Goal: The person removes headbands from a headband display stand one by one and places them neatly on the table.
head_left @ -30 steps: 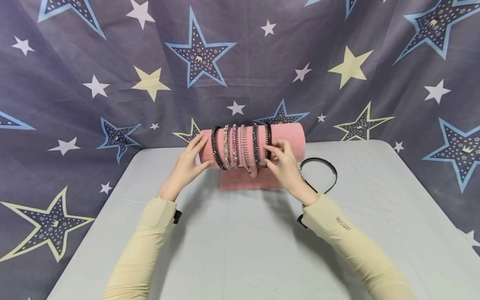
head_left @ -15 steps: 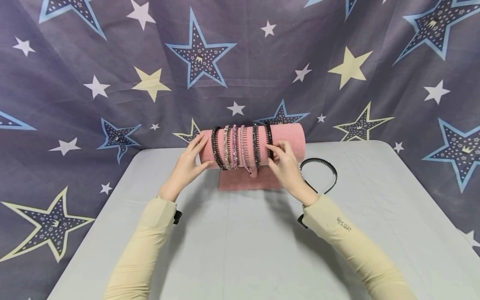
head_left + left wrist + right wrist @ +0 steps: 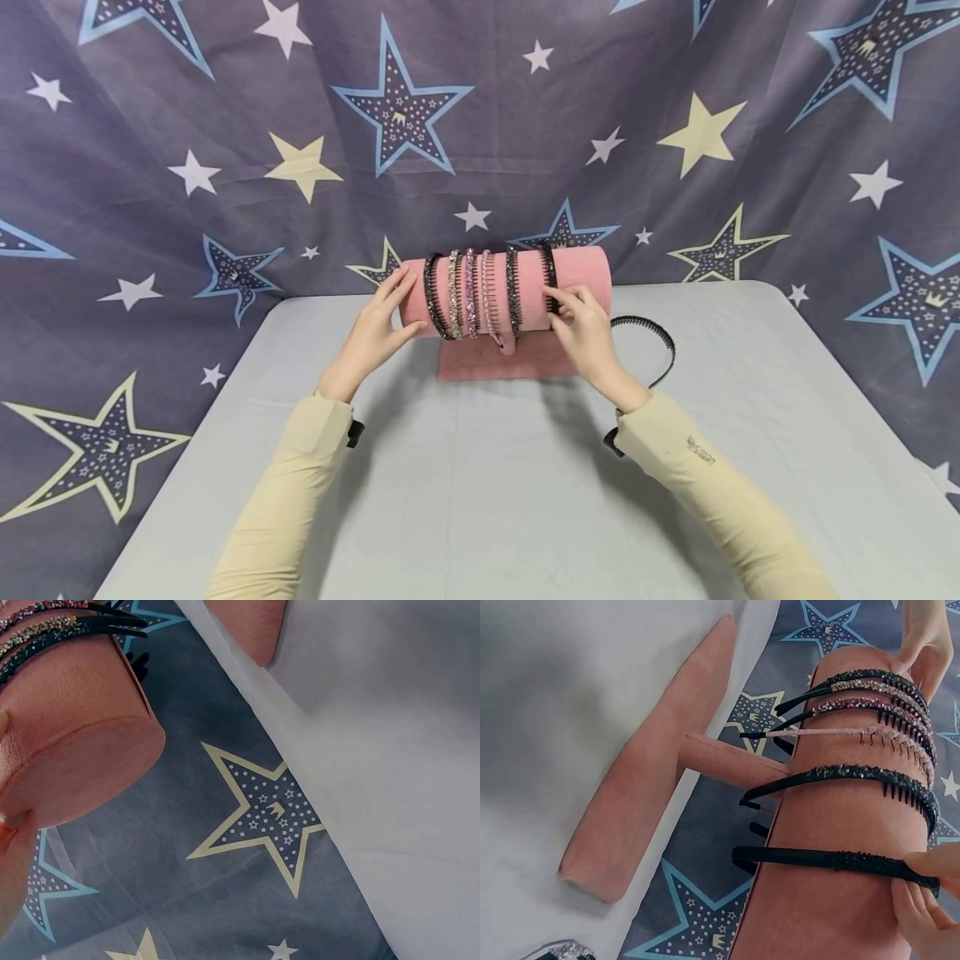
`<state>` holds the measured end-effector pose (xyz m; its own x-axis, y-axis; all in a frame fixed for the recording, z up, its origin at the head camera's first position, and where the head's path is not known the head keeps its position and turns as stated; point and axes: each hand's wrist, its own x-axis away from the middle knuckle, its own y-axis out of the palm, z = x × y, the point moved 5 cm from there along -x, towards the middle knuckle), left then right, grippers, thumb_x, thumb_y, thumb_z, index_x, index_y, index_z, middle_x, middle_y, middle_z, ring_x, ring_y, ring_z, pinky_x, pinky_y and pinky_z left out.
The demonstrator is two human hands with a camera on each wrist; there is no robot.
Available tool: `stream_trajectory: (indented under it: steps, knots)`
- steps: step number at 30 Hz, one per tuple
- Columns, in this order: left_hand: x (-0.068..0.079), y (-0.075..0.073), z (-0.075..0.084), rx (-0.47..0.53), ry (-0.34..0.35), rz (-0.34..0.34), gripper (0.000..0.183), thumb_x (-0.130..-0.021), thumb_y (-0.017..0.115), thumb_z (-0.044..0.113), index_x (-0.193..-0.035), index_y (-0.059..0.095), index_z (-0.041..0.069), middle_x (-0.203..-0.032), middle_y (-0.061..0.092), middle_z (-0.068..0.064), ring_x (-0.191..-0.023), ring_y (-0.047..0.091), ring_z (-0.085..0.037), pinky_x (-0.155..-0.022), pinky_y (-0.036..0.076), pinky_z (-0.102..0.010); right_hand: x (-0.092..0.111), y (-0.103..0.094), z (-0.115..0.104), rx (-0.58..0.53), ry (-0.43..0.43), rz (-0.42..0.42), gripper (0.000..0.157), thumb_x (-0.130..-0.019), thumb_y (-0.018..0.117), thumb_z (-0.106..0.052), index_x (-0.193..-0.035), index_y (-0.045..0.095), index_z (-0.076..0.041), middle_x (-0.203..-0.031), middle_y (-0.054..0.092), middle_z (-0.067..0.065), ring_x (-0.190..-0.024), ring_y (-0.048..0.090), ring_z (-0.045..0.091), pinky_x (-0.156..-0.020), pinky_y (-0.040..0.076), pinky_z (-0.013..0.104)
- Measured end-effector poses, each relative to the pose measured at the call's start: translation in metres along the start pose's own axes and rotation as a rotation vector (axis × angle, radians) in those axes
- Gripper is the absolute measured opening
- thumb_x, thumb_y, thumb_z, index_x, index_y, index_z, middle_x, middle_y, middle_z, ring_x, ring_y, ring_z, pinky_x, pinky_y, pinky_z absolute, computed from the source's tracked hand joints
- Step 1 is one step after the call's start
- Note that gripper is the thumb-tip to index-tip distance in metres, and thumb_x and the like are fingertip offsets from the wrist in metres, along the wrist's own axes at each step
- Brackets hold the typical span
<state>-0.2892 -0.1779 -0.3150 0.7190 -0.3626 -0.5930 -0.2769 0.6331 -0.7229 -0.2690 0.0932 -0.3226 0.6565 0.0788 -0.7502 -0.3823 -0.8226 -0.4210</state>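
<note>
A pink headband stand [image 3: 587,265] has a padded roll on a flat pink base [image 3: 480,364]. My left hand [image 3: 371,333] holds the roll's left end, fingers on top and thumb lower down. With thumb and fingertips my right hand [image 3: 588,333] pinches a black toothed headband [image 3: 817,857], the rightmost on the roll. To its left sits a black glittery headband [image 3: 840,773]. Further left are a pale pink headband [image 3: 489,292], a purple-pink sparkly one [image 3: 470,292], a gold-silver one [image 3: 453,292] and another black one [image 3: 432,296].
Another black headband [image 3: 663,333] lies on the pale table [image 3: 465,483], right of the stand, partly hidden by my right hand. A dark star-patterned cloth [image 3: 465,167] hangs behind the table and at its sides.
My right hand has slid the rightmost black headband to the right along the roll, widening its gap from the black glittery headband. My left hand has stayed on the roll's end.
</note>
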Motion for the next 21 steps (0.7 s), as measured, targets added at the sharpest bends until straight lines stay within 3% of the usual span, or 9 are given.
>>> stream_trajectory:
  steps: [21]
  knots:
    - [0.001,-0.001,0.001,-0.001,-0.001,-0.004,0.071,-0.071,0.073,0.007,-0.132,0.039,0.0,-0.138,0.032,-0.017,-0.126,0.031,-0.031,-0.102,0.03,-0.041,0.002,-0.026,0.02,-0.013,0.083,0.047,0.034,-0.071,0.063,0.013,-0.103,0.064,0.002,-0.088,0.055,0.017,-0.072,0.057,0.022,-0.064,0.051,0.026]
